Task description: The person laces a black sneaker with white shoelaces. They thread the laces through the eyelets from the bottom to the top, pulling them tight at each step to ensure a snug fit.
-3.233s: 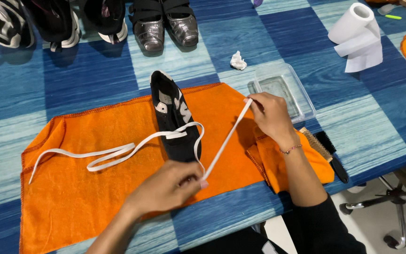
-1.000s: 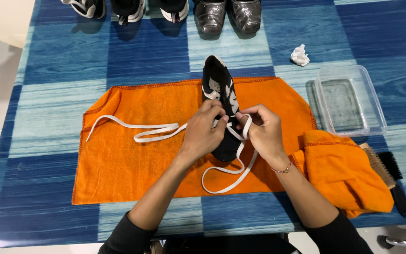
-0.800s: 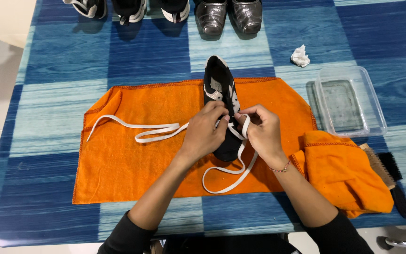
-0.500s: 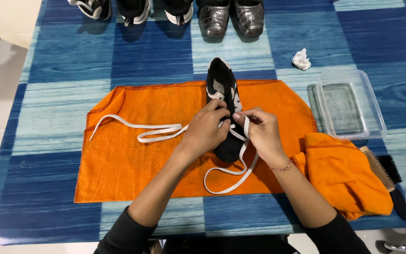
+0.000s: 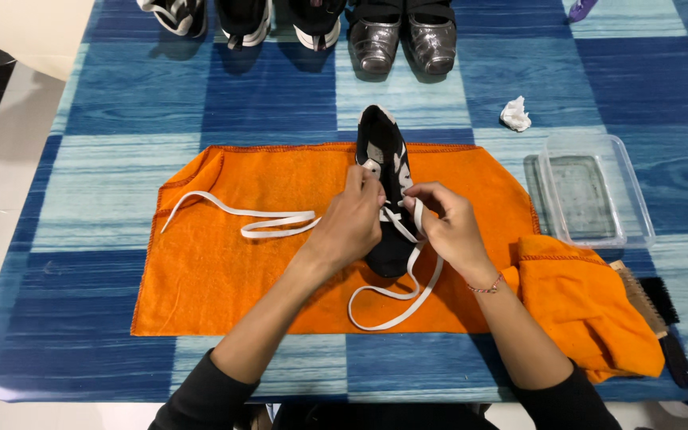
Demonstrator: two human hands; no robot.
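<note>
Since a moment ago both hands closed in: left hand and right hand pinch the white lace on the black shoe, tabletop center, loose lace trailing to 9 o'clock.

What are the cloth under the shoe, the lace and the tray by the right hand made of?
Orange cloth: looks like terry or microfibre, matte nap, stitched hem. White lace: flat woven fabric, limp. Clear tray: likely glossy transparent plastic; the table shows through.
</note>
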